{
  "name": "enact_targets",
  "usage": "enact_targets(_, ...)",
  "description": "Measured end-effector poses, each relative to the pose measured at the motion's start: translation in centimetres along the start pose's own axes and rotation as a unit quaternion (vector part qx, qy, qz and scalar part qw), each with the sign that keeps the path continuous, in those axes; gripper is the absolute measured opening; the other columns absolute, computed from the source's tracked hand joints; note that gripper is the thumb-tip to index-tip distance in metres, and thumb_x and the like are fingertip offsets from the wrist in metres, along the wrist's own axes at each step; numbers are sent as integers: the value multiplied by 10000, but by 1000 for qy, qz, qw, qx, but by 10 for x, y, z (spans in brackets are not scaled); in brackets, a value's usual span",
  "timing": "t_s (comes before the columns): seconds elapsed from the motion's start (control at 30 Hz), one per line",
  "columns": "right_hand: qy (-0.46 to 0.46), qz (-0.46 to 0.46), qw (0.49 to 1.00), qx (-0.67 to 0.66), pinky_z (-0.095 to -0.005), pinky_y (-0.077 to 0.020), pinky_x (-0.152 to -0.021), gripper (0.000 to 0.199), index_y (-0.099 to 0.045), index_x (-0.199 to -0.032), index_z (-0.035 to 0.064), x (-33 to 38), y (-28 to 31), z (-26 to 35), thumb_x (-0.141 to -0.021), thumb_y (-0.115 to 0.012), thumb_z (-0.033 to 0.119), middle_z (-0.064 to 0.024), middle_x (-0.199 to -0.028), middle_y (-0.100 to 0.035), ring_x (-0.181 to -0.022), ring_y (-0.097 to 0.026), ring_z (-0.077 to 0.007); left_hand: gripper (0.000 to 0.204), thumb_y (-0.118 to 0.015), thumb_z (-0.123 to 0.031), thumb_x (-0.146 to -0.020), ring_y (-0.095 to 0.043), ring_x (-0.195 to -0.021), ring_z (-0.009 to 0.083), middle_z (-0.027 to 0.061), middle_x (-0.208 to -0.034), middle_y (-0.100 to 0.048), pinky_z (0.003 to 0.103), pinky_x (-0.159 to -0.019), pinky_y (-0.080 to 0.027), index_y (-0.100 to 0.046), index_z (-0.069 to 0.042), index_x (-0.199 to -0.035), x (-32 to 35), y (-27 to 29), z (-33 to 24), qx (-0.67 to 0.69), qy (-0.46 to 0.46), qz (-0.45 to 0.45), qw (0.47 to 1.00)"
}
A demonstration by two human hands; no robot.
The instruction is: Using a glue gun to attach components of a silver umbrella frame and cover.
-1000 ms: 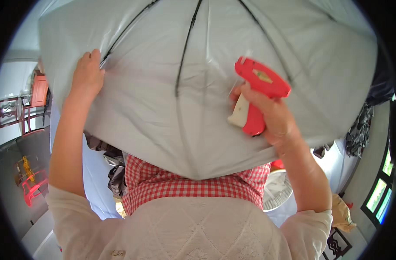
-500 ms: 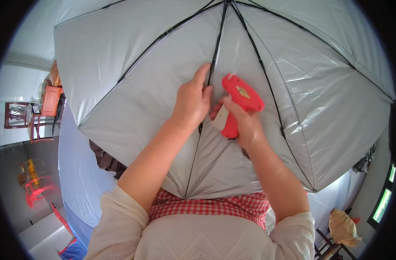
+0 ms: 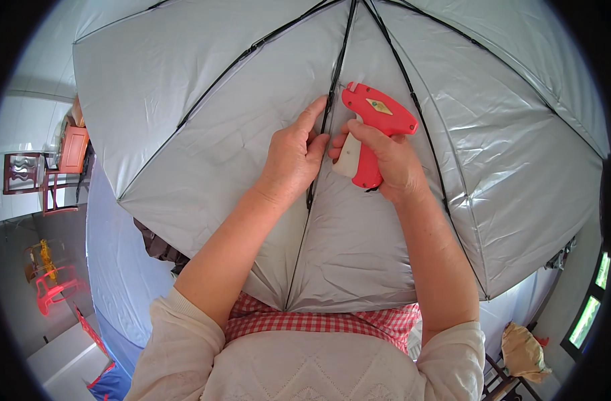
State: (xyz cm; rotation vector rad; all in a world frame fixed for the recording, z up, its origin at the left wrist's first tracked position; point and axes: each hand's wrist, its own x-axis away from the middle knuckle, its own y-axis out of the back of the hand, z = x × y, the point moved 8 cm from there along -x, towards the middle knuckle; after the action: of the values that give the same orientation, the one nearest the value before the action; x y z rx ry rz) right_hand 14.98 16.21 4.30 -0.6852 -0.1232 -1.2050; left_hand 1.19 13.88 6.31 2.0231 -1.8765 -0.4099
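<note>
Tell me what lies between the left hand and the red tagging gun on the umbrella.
In the head view, one black rib of the silver umbrella canopy runs between the left hand and the red tagging gun, held in the right hand. Nothing else lies there.

Left hand (image 3: pixel 293 160) moved off the umbrella's (image 3: pixel 185 120) outer edge, now pinching the fabric at a black rib (image 3: pixel 325 127) near center. Right hand (image 3: pixel 385 160) brought the red tagging gun (image 3: pixel 369 130) in, tip at that rib. Canopy sits closer, more spread out.

Silver-grey umbrella (image 3: pixel 185 134), red tagging gun (image 3: pixel 372 127), red-checked cloth (image 3: pixel 319 324).
</note>
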Motion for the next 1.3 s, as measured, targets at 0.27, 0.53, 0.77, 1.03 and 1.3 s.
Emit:
enact_targets(0.27, -33, 40, 998, -25, -392, -578, -694, 256, -619, -992, 3, -2, 2, 2, -865, -649, 224, -159, -873, -674, -785, -691, -283, 547, -597, 33, -850, -497, -584, 208, 116, -676, -534, 280, -636, -464, -473, -100, -1366, 1, -2, 4, 0, 10, 4, 1000)
enact_targets(0.53, -44, 63, 997, 16, -384, -584, -674, 264, -629, -952, 12, -9, -1, 5, -868, -660, 261, -147, -849, -679, -743, -694, -260, 570, -596, 40, -838, -501, -592, 237, 124, -720, -565, 279, -645, -464, -460, -85, -1378, 8, -4, 3, -16, -19, -14, 1000)
enact_targets(0.77, -41, 74, 996, -19, -407, -579, -714, 273, -614, -898, 1, 6, 0, 4, -907, -620, 274, -147, -842, -672, -795, -691, -278, 282, -595, -27, -850, -641, -719, 348, 210, -806, -628, 433, -672, -500, -547, -5, -1127, 12, 0, -3, -109, -48, -60, 991)
enact_targets(1.03, -161, 12, 977, -138, -408, -559, -698, 236, -576, -985, -23, 126, -23, -102, -919, -579, 204, -189, -847, -660, -769, -677, -304, 153, -579, -98, -859, -658, -753, 401, 219, -746, -653, 482, -679, -522, -497, 21, -910, 76, -13, 5, -391, 27, 93, 915)
enact_targets(1.3, -108, -32, 987, -112, -413, -567, -695, 259, -578, -1022, -21, 121, -22, -99, -906, -616, 207, -179, -861, -662, -772, -680, -296, 135, -604, -70, -874, -633, -644, 293, 170, -738, -629, 392, -576, -518, -500, 0, -923, 96, 5, 21, -176, 46, -25, 983)
